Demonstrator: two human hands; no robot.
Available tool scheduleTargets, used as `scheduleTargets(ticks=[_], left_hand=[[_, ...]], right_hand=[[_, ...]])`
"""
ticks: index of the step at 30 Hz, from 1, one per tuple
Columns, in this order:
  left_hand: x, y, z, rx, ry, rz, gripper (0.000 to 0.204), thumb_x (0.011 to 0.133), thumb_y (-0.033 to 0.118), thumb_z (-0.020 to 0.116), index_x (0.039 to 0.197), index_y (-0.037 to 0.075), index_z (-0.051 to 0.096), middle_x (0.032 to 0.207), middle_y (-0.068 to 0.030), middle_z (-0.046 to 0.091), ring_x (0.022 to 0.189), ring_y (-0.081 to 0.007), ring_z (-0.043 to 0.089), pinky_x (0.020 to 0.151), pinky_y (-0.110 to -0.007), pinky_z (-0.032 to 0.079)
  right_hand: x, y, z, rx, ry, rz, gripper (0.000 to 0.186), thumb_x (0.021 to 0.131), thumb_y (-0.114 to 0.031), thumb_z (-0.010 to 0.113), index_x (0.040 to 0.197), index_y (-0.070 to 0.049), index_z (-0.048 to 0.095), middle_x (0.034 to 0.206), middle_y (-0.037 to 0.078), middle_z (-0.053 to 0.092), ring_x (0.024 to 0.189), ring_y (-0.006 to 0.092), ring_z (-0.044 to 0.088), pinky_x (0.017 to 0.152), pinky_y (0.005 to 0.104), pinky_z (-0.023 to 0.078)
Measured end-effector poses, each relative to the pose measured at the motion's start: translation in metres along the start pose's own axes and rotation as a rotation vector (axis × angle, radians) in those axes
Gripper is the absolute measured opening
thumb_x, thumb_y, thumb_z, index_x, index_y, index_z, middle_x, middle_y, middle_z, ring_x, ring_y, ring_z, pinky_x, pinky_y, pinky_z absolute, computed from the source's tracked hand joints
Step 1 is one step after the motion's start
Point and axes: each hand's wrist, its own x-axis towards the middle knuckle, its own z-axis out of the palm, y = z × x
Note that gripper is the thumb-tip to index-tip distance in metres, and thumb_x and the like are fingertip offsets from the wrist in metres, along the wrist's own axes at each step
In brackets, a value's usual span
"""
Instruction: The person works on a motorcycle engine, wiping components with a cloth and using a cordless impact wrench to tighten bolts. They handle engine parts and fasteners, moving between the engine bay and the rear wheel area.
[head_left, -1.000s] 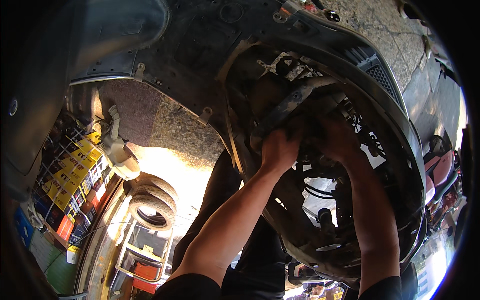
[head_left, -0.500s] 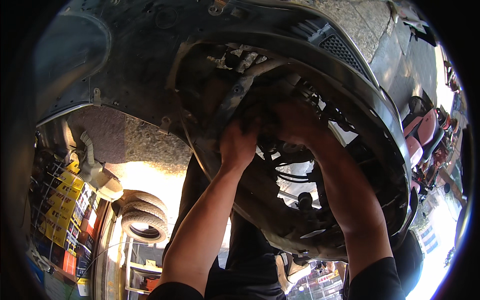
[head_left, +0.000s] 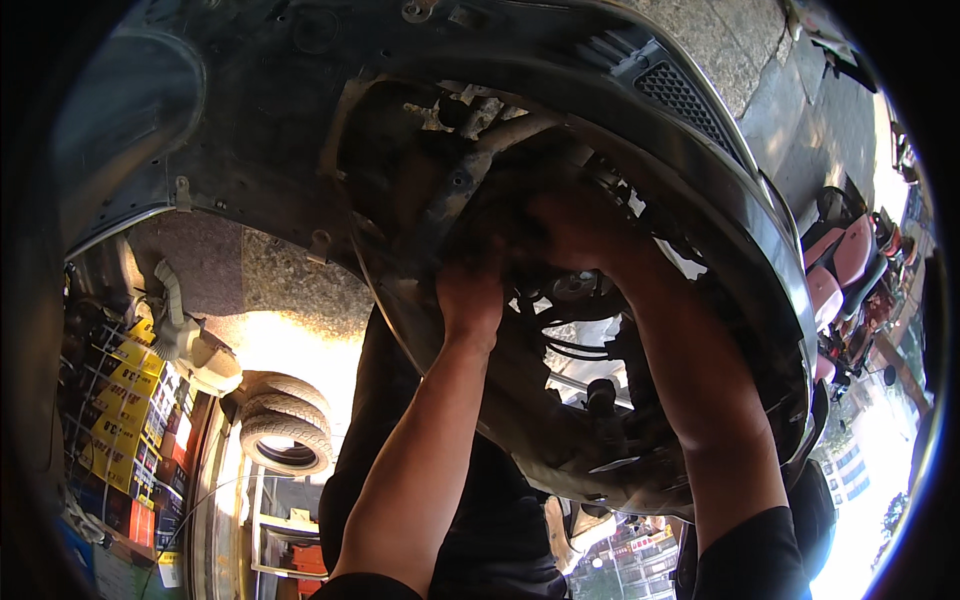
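Observation:
A large dark vehicle body shell with a rounded front spreads over the upper view. Both my hands reach into its shadowed opening, close together beside a bare metal frame tube. My left hand is by the lower end of that tube, its fingers blurred and lost in shadow. A little farther in and to the right is my right hand, its fingers hidden among dark parts. What either hand touches cannot be made out. Below my right hand run thin black hoses.
Stacked tyres stand at the lower left, beside a rack of yellow boxes. A beige jointed piece is above the tyres. A pink two-wheeler is parked at the right. The shell's curved rim surrounds my right arm.
The view has shifted slightly, so the shell appears farther left. My hands have shifted a little within the opening, and the left one now lies in deeper shadow.

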Motion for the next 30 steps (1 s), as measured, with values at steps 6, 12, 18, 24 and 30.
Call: scheduleTargets(ticks=[6,12,18,24,30], left_hand=[[0.006,-0.010,0.003,-0.360,0.022,-0.117,0.030,0.091,0.017,0.069,0.116,0.000,0.063,0.104,-0.0052,0.066,0.090,-0.0112,0.059,0.068,-0.024,0.049],[0.002,0.004,-0.009,-0.308,-0.160,-0.061,0.031,0.093,0.025,0.066,0.118,0.008,0.059,0.095,-0.0017,0.064,0.077,-0.0131,0.060,0.062,-0.030,0.053],[-0.033,0.045,-0.100,-0.158,-0.125,0.244,0.015,0.093,0.017,0.066,0.099,0.005,0.059,0.073,-0.0008,0.061,0.053,-0.0087,0.054,0.048,-0.023,0.046],[0.136,0.074,-0.256,0.460,0.589,0.391,0.020,0.089,0.013,0.067,0.100,-0.004,0.064,0.088,-0.0156,0.069,0.076,-0.0230,0.066,0.070,-0.035,0.052],[0.238,0.067,-0.322,0.765,0.681,0.473,0.033,0.079,0.014,0.074,0.103,-0.007,0.066,0.095,-0.0201,0.071,0.089,-0.0312,0.069,0.081,-0.037,0.052]], right_hand=[[0.003,0.004,0.005,0.063,-0.037,0.041,0.043,0.078,-0.045,0.071,0.093,-0.005,0.070,0.096,0.018,0.068,0.093,0.0362,0.066,0.082,0.0461,0.052],[0.000,-0.002,0.008,0.220,0.244,-0.089,0.039,0.078,-0.034,0.074,0.107,-0.009,0.069,0.104,0.016,0.068,0.100,0.0332,0.065,0.088,0.0443,0.052],[-0.034,-0.044,-0.002,0.312,0.339,0.249,0.036,0.083,-0.028,0.073,0.112,-0.008,0.066,0.104,0.015,0.069,0.095,0.0317,0.068,0.082,0.0416,0.055],[-0.059,-0.099,-0.007,0.709,0.646,0.089,0.020,0.081,0.004,0.069,0.100,0.002,0.065,0.084,0.014,0.067,0.069,0.0193,0.069,0.058,0.0265,0.052],[-0.051,-0.118,0.008,0.950,0.503,0.070,0.024,0.077,0.008,0.070,0.100,0.002,0.064,0.079,0.009,0.064,0.068,0.0138,0.066,0.059,0.0252,0.052]])
